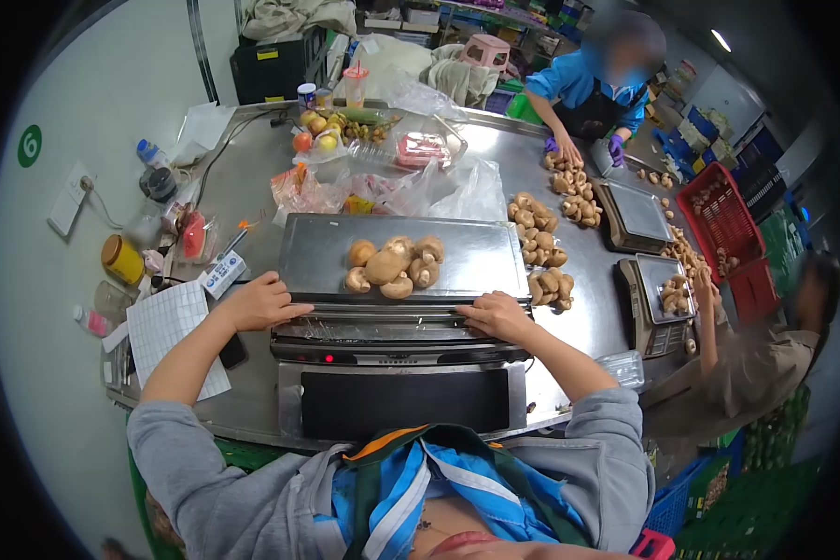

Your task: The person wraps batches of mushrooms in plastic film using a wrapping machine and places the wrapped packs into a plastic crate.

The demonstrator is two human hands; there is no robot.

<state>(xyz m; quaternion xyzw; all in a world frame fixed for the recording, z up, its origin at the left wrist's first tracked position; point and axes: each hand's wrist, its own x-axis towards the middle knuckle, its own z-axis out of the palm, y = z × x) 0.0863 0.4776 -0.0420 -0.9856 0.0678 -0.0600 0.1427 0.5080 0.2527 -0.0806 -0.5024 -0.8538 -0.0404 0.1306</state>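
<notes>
Head view: at centre, about seven mushrooms (385,267) sit grouped on one plate (481,254), seemingly unwrapped; what looks like film (373,328) shows just below them. The left hand (263,303) and right hand (497,315) rest at its two ends; whether they pinch it, I cannot tell. At right, two scales (638,213) stand beside piles (539,246) too overlapped to count.
</notes>
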